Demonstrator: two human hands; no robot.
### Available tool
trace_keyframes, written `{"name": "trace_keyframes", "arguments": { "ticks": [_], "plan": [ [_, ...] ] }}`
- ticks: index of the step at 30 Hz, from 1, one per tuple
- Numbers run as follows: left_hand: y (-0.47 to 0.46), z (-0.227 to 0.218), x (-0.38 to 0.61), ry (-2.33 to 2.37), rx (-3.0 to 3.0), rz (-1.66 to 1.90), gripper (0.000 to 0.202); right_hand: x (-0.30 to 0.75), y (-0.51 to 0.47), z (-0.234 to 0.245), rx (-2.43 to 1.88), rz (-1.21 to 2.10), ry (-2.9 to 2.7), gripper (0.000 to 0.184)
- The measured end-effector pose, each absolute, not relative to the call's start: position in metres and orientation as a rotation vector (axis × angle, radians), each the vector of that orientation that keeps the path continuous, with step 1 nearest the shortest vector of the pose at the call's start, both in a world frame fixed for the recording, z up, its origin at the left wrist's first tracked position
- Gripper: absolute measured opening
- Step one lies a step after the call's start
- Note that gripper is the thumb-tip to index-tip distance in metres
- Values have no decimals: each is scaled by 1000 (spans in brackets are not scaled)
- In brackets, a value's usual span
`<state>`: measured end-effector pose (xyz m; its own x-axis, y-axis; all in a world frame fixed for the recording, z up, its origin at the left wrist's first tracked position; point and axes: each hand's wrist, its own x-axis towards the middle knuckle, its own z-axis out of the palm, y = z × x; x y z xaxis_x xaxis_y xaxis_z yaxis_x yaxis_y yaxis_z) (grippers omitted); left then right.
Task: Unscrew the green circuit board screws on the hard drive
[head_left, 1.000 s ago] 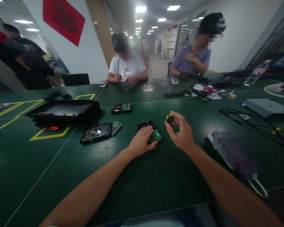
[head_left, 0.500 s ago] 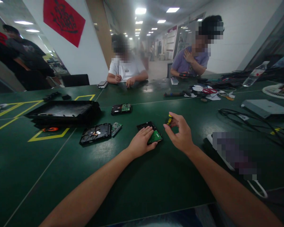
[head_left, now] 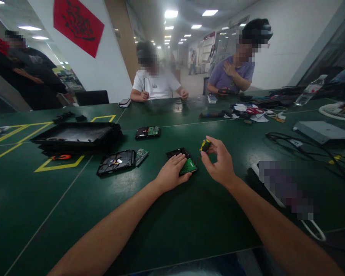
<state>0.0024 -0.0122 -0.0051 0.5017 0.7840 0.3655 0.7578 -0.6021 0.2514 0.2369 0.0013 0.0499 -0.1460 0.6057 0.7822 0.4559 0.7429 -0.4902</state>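
Note:
My left hand (head_left: 172, 174) lies over a hard drive (head_left: 189, 167), fingers across its top and thumb along the near edge, holding it against the table. The drive's green circuit board shows beside my fingers; the rest is partly covered. Just right of it, my right hand (head_left: 220, 159) pinches the yellow and black handle of a screwdriver (head_left: 205, 145) between thumb and fingers. Its thin shaft points down toward the drive's right edge; the tip is too small to make out. To the left sit another hard drive (head_left: 116, 162) and a loose circuit board (head_left: 141, 156) touching it.
A third hard drive (head_left: 147, 132) lies farther back. Black trays (head_left: 77, 134) are stacked at left, near an orange-handled tool (head_left: 61, 157). At right are a phone-like device (head_left: 284, 188), black cables (head_left: 301, 143), a grey metal box (head_left: 324, 132) and a bottle (head_left: 310, 90). Two people sit opposite.
The screwdriver handle has turned and tilted in my right hand, showing more of its yellow and black grip. My left hand stays on the drive. The person opposite in white has moved a hand sideways.

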Motion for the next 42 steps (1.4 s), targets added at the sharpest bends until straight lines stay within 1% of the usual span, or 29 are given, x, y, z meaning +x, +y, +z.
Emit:
{"name": "trace_keyframes", "arguments": {
  "ticks": [3, 7, 13, 21, 26, 28, 32, 38, 42],
  "plan": [
    [-13, -5, 2, 1376, 2667, 700, 65, 236, 1, 49, -833, 205, -1776, 57],
    [-12, -6, 3, 1378, 2665, 705, 65, 238, 2, 50, -833, 162, -1765, 56],
    [-12, -5, 3, 1369, 2665, 721, 64, 238, 3, 50, -811, 201, -1782, 55],
    [-13, -5, 2, 1373, 2680, 709, 65, 237, 2, 53, -795, 98, -1782, 54],
    [-13, -5, 3, 1375, 2673, 709, 65, 235, 1, 50, -813, 210, -1751, 56],
    [-13, -4, 3, 1373, 2672, 707, 65, 235, 2, 49, -828, 203, -1736, 57],
    [-12, -4, 3, 1374, 2672, 718, 65, 236, 1, 50, -822, 144, -1763, 53],
    [-12, -5, 3, 1377, 2674, 712, 64, 236, 1, 50, -816, 240, -1758, 54],
    [-12, -5, 3, 1375, 2673, 706, 65, 238, 2, 49, -865, 129, -1757, 54]
  ]
}}
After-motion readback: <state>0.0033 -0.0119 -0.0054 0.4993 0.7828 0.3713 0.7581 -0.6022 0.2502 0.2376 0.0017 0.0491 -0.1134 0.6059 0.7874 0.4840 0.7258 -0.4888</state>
